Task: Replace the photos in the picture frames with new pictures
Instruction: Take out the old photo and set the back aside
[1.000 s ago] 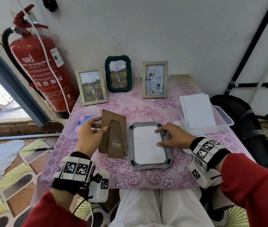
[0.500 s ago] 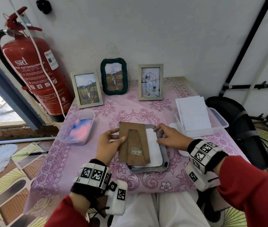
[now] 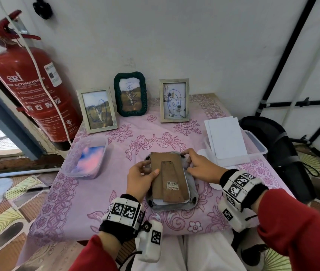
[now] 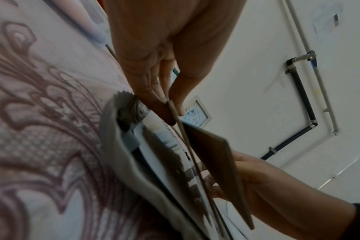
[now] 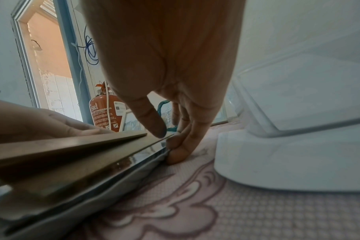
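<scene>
Both hands pinch the barcode-stickered backing board (image 3: 169, 177) beside an "SRI" extinguisher (image 3: 32, 90).

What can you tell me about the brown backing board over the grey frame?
The backing board is a flat brown rectangle that looks like fibreboard, with a tapered stand flap and a small barcode sticker. It lies over the face-down grey frame, tilted and not yet seated. The left hand pinches its left edge; the right hand touches its far right corner.
</scene>
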The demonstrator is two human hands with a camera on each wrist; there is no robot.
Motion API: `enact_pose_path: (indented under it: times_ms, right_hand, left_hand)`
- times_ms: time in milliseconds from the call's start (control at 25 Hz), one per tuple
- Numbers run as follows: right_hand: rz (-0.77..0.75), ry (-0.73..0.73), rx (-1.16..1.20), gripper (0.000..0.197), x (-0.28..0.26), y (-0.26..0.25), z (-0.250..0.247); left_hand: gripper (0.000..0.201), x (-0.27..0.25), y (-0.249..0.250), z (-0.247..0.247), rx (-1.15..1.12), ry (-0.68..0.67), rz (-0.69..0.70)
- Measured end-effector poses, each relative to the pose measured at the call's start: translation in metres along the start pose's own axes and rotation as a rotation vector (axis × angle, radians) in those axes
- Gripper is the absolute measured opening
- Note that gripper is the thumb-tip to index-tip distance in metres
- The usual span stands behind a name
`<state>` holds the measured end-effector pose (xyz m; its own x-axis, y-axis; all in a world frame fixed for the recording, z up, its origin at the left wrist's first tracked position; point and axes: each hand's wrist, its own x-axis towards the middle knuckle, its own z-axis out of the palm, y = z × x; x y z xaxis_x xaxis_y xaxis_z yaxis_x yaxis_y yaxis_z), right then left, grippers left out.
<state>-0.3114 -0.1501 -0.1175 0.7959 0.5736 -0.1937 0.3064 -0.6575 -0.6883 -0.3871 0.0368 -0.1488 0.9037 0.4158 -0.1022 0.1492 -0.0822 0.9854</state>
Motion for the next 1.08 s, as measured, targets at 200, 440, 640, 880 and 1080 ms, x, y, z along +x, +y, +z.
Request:
enact_pose_path:
  times_ms: [200,440,640,880,1080]
  right_hand:
    - [-0.023,0.007,-0.007,0.05,-0.001,0.0,0.001]
    - [-0.03,0.005,-0.004,0.049,0.0,0.002,0.002]
    - [-0.044,-0.005,-0.085,0.06,0.0,0.005,0.002]
    - [-0.047,-0.037,-0.252,0.066,0.0,0.004,0.001]
    - [-0.035,-0.036,-0.271,0.06,0.001,0.0,0.002]
  left_hand:
    - [0.043,0.0,-0.004,0.001,0.052,-0.013,-0.007]
    - [0.048,-0.001,-0.009,-0.001,0.205,-0.006,0.049]
    - [0.046,-0.003,-0.009,0.001,0.41,0.038,0.151]
    - [0.054,-0.005,-0.01,-0.004,0.519,0.021,0.157]
    - [0.05,-0.004,-0.01,-0.01,0.606,-0.044,0.147]
